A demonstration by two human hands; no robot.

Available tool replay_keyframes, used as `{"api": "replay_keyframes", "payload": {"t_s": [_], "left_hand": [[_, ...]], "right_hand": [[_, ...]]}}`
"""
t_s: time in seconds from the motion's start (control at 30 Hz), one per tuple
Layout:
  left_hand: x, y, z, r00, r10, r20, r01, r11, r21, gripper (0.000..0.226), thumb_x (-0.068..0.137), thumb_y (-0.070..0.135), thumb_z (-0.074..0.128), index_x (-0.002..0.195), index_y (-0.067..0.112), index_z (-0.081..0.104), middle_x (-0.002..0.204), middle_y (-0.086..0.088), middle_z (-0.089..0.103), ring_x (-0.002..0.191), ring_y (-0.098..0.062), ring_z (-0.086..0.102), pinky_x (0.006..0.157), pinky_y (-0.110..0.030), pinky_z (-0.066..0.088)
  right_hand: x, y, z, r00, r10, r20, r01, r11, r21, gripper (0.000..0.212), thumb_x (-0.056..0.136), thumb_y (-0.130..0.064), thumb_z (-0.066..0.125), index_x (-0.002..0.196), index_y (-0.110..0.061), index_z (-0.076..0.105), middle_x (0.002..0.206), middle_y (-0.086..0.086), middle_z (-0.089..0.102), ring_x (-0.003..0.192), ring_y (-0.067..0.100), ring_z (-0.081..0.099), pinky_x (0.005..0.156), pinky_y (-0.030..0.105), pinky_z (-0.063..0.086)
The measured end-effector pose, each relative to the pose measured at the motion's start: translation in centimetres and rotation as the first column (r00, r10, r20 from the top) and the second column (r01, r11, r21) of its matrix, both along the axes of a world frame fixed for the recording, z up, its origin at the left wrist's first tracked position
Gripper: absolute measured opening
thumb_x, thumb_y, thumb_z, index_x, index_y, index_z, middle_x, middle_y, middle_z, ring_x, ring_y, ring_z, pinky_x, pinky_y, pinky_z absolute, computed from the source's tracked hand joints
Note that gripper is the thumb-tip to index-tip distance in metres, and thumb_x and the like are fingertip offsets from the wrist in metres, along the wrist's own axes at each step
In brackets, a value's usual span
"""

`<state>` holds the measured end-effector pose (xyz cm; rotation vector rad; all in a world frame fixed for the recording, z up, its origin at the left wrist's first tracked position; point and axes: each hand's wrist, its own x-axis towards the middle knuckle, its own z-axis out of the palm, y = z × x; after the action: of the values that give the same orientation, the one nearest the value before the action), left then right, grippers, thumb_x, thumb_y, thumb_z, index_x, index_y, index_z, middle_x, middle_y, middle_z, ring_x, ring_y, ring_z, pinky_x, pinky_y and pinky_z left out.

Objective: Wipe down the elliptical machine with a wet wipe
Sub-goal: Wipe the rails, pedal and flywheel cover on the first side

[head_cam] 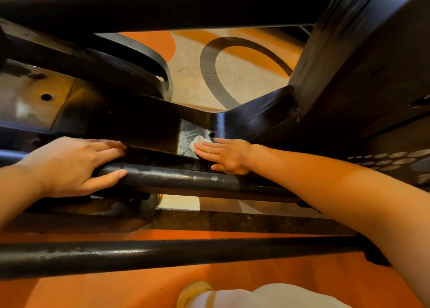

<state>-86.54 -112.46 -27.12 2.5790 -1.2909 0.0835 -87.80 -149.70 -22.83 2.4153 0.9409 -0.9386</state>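
Note:
The black elliptical machine (244,116) fills the view, seen from low down among its frame bars. My right hand (224,155) lies flat with straight fingers, pressing a small white wet wipe (196,142) onto a grey flat part of the base frame beside a bolt hole. Only the wipe's left edge shows past my fingertips. My left hand (69,165) grips a worn black tube (176,179) just in front, thumb under it and fingers over the top.
A second black bar (162,254) crosses nearer to me, and another runs across the top. The big black housing (363,63) rises at the right. Orange and beige patterned floor (193,75) shows through the gaps. My knee in white cloth (267,296) is at the bottom.

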Motion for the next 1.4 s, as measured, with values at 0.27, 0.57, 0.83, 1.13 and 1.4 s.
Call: {"api": "replay_keyframes", "payload": {"t_s": [0.27, 0.57, 0.83, 1.13, 1.4], "left_hand": [[-0.3, -0.3, 0.9, 0.999, -0.015, 0.038, 0.013, 1.000, 0.028, 0.076, 0.096, 0.071, 0.022, 0.124, 0.017, 0.068, 0.127, -0.004, 0.067, 0.104, -0.020, 0.070, 0.069, -0.037, 0.062], [-0.6, -0.3, 1.1, 0.999, -0.009, 0.045, 0.008, 1.000, 0.020, 0.076, 0.096, 0.070, 0.022, 0.123, 0.016, 0.069, 0.127, -0.004, 0.067, 0.100, -0.022, 0.072, 0.064, -0.037, 0.062], [-0.9, -0.4, 1.5, 0.999, -0.017, 0.043, 0.017, 1.000, 0.017, 0.079, 0.097, 0.070, 0.020, 0.120, 0.013, 0.070, 0.124, -0.007, 0.068, 0.099, -0.023, 0.072, 0.062, -0.038, 0.061], [-0.8, -0.4, 1.6, 0.999, -0.022, 0.040, 0.021, 1.000, 0.022, 0.077, 0.097, 0.069, 0.021, 0.121, 0.014, 0.069, 0.125, -0.006, 0.067, 0.099, -0.023, 0.072, 0.061, -0.035, 0.060], [-0.6, -0.4, 1.1, 0.999, -0.016, 0.027, 0.015, 0.999, 0.033, 0.078, 0.096, 0.070, 0.021, 0.122, 0.014, 0.069, 0.127, -0.007, 0.066, 0.097, -0.025, 0.072, 0.060, -0.034, 0.059]], "right_hand": [[0.1, -1.6, -0.2, 0.958, 0.262, -0.117, -0.258, 0.965, 0.043, 0.069, 0.102, -0.016, 0.041, 0.155, -0.027, -0.003, 0.161, -0.009, -0.013, 0.146, 0.011, -0.017, 0.116, 0.029, -0.014], [1.5, -1.4, -1.5, 0.854, 0.520, -0.005, -0.518, 0.850, -0.099, 0.085, 0.097, -0.013, 0.052, 0.147, -0.032, -0.014, 0.150, -0.011, -0.026, 0.137, 0.012, -0.028, 0.111, 0.038, -0.020], [4.5, 1.9, -1.8, 0.788, 0.616, 0.014, -0.616, 0.788, 0.003, 0.076, 0.097, -0.010, 0.048, 0.155, -0.030, 0.002, 0.162, -0.009, -0.009, 0.143, 0.011, -0.023, 0.114, 0.037, -0.019], [4.8, -1.5, 2.2, 0.833, 0.419, -0.363, -0.489, 0.863, -0.126, 0.051, 0.106, -0.030, 0.029, 0.154, -0.036, 0.016, 0.160, -0.020, 0.006, 0.147, 0.003, -0.009, 0.115, 0.028, -0.012], [0.6, -3.3, 4.7, 0.909, 0.363, -0.207, -0.406, 0.883, -0.236, 0.050, 0.105, -0.033, 0.033, 0.154, -0.031, 0.021, 0.161, -0.016, 0.009, 0.150, 0.013, -0.001, 0.122, 0.039, 0.014]]}}
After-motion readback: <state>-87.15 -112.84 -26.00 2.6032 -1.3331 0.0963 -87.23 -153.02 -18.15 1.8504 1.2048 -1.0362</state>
